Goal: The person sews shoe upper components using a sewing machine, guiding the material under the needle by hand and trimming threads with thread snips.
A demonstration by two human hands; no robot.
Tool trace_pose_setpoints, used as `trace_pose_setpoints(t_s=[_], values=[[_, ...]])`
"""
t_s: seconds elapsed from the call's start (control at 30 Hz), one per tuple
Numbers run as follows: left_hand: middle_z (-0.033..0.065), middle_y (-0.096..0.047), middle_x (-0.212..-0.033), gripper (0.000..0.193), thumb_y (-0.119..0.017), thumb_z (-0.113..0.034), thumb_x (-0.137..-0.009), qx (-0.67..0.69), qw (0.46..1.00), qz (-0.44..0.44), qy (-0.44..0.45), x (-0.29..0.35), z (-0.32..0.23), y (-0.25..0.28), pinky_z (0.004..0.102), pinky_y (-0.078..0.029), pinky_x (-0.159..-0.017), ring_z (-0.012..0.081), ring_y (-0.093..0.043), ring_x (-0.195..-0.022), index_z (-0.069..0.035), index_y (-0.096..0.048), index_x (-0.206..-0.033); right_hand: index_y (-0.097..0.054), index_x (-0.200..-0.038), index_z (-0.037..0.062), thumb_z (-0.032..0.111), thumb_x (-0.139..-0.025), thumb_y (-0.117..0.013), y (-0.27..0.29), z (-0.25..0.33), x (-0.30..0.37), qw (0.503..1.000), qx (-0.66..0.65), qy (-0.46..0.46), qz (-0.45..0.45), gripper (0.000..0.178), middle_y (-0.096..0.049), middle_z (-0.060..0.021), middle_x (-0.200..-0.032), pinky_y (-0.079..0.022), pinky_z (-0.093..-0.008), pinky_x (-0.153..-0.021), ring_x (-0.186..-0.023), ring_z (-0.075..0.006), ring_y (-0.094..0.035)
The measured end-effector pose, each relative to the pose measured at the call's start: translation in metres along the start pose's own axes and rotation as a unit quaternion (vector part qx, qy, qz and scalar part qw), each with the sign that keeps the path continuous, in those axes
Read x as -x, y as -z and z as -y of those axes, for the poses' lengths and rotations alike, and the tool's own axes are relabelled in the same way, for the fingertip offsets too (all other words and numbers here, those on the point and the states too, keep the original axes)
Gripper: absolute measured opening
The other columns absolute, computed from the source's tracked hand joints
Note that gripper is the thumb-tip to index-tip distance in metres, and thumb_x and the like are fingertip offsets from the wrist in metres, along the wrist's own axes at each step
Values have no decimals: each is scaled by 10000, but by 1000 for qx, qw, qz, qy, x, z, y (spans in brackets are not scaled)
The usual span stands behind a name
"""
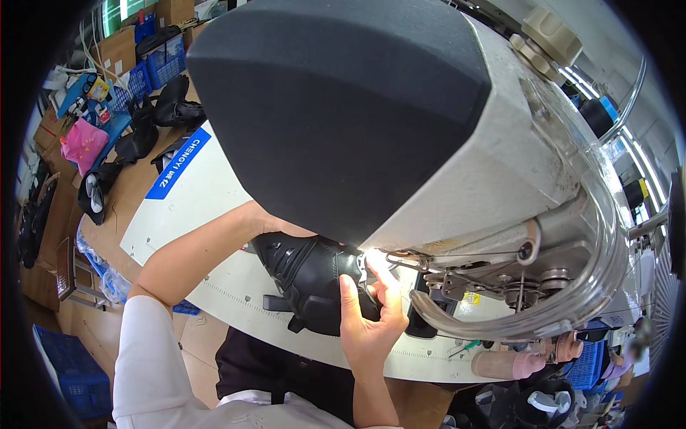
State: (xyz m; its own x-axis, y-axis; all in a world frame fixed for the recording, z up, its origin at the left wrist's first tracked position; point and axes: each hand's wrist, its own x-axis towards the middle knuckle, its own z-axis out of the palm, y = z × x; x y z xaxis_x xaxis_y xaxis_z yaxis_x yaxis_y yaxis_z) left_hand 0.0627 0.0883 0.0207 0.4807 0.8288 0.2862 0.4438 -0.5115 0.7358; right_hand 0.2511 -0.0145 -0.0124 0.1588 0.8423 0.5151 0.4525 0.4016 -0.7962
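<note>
A black shoe upper lies on the white machine table, pushed under the head of a large grey and white sewing machine. My right hand grips the near side of the black shoe upper, thumb on top, fingers close to the lit needle area. My left hand reaches along the far side of the upper; its fingers are hidden behind the machine head, so its grip cannot be seen. My left forearm comes in bare from a white sleeve at the lower left.
Several black shoe uppers lie on the wooden bench at the back left beside a pink bag. Blue crates stand behind them and another sits on the floor. A clear curved guard rings the machine's right side.
</note>
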Motion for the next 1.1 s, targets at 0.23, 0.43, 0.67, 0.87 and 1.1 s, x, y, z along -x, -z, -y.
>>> trace_pose_setpoints(t_s=[0.23, 0.43, 0.67, 0.87, 1.1], values=[[85, -621, -737, 137, -700, -27, -785, 67, 989, -93, 98, 27, -36, -10, 319, -476, -599, 186, -619, -690, 21, -651, -904, -693, -1079, 7, 121, -841, -760, 43, -44, -36, 952, -148, -184, 194, 273, -684, -65, -974, -490, -276, -808, -875, -122, -616], [22, -627, -927, 166, -746, -53, -734, -186, 941, -242, -147, 60, -74, -54, 337, -448, -751, 199, -598, -811, -102, -668, -872, -673, -1030, 18, 225, -744, -745, 73, -164, -48, 956, 104, 153, 226, 361, -680, -174, -1036, -497, -418, -840, -955, -378, -629], [11, -633, -920, 179, -772, -83, -722, -239, 920, -230, -207, 55, -34, -52, 322, -440, -742, 184, -608, -832, -98, -663, -864, -682, -1029, 7, 222, -778, -744, 60, -125, -59, 974, 65, 91, 197, 336, -681, -140, -1007, -499, -374, -833, -928, -319, -628], [-1, -660, -957, 160, -783, -127, -737, -230, 930, -215, -193, 50, -45, -37, 321, -449, -724, 154, -637, -850, -111, -675, -854, -683, -1040, 5, 183, -816, -745, 45, -78, -51, 986, -11, -37, 164, 293, -673, -94, -999, -490, -324, -838, -928, -227, -619], [33, -684, -872, 150, -799, -86, -702, -198, 936, -190, -219, 42, -40, -11, 310, -500, -645, 182, -644, -755, -69, -697, -810, -678, -1041, -5, 125, -855, -743, 27, -26, -34, 978, -75, -156, 115, 236, -664, -53, -977, -487, -273, -823, -890, -135, -616]])
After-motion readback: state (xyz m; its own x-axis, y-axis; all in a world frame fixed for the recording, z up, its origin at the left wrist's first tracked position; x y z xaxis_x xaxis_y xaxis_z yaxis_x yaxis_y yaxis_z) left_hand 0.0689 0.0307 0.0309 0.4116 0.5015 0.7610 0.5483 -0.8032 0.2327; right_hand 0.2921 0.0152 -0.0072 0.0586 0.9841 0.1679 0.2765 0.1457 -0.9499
